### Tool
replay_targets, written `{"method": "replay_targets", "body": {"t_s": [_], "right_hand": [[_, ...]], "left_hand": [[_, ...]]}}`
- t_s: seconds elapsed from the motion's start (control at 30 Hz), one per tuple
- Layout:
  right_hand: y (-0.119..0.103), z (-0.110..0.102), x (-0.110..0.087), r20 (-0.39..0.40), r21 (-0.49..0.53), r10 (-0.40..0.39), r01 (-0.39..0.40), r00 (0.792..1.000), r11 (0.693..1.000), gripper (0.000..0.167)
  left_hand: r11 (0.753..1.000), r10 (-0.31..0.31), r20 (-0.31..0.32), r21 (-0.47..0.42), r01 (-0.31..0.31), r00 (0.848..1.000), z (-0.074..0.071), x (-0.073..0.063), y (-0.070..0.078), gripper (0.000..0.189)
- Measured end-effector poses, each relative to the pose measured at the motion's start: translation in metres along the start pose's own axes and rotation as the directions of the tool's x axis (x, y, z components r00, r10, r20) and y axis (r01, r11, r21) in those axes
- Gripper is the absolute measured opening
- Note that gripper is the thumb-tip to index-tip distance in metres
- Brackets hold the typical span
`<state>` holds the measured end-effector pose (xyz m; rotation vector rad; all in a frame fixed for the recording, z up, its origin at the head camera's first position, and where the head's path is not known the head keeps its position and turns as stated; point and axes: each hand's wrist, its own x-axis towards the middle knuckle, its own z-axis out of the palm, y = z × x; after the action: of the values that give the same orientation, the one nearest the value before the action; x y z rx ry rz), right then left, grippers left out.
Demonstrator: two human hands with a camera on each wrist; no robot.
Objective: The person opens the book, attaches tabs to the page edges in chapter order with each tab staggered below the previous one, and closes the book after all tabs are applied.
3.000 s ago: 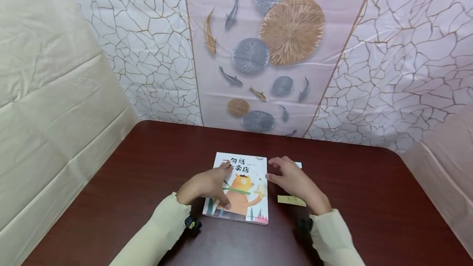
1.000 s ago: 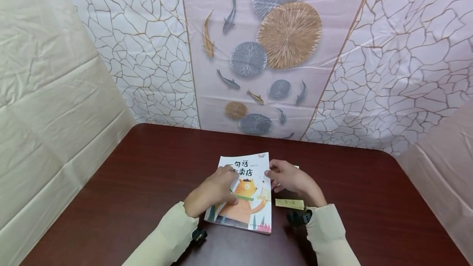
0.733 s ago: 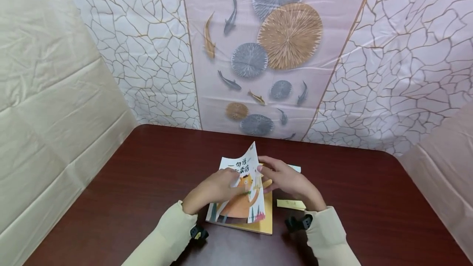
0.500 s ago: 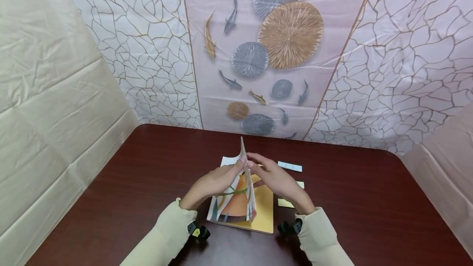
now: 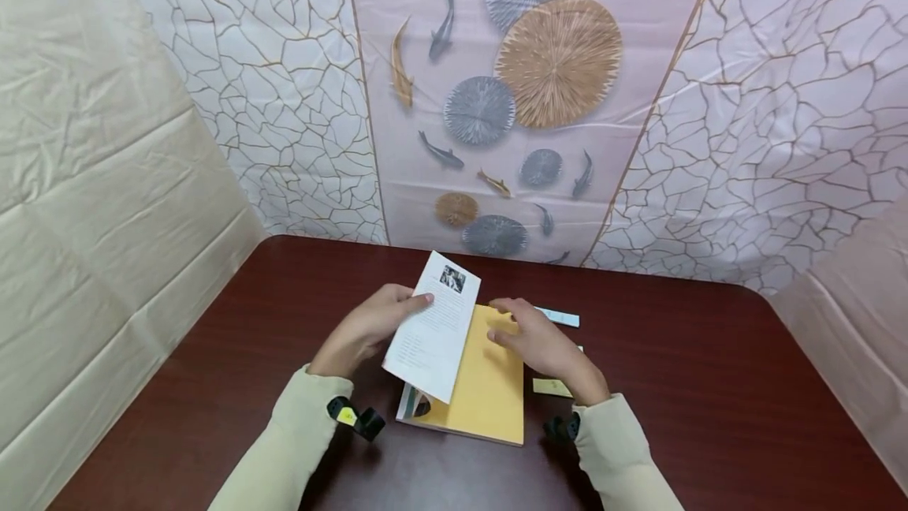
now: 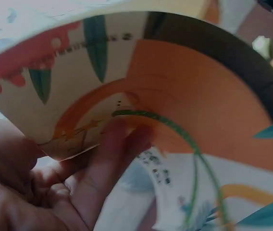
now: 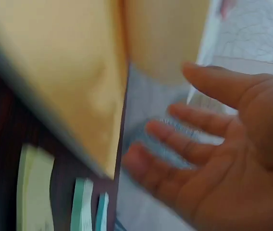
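Observation:
A paperback picture book (image 5: 491,385) lies on the table with its front cover lifted and folded over to the left. My left hand (image 5: 372,326) pinches the raised cover (image 5: 433,330) at its outer edge, thumb on the inner side, which carries a small photo and text. In the left wrist view the cover's outside (image 6: 189,86) bends in a curve, with the fingers behind it. Over the yellow first page, my right hand (image 5: 542,341) hovers with its fingers spread and holds nothing. The right wrist view shows that hand (image 7: 223,139) apart from the yellow page (image 7: 74,72).
Right of the book lie several paper strips: a light blue one (image 5: 560,317) at the back and a yellow one (image 5: 552,387) nearer, with another partly hidden by the right hand. A patterned cloth (image 5: 496,101) hangs behind the dark red table (image 5: 681,369).
The front cover has been lifted from the right and turned leftward, exposing the yellow page. It passed from my right hand to my left, which moved left with it.

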<state>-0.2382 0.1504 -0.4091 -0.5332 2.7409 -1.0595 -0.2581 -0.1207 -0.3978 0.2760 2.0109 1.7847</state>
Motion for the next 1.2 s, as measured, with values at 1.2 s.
{"method": "replay_targets", "body": {"t_s": [1.2], "right_hand": [[0.011, 0.006, -0.004, 0.087, -0.386, 0.246, -0.195, 0.965, 0.902, 0.089]], "left_hand": [[0.705, -0.139, -0.144, 0.68, 0.2, 0.98, -0.124, -0.044, -0.037, 0.039]]}}
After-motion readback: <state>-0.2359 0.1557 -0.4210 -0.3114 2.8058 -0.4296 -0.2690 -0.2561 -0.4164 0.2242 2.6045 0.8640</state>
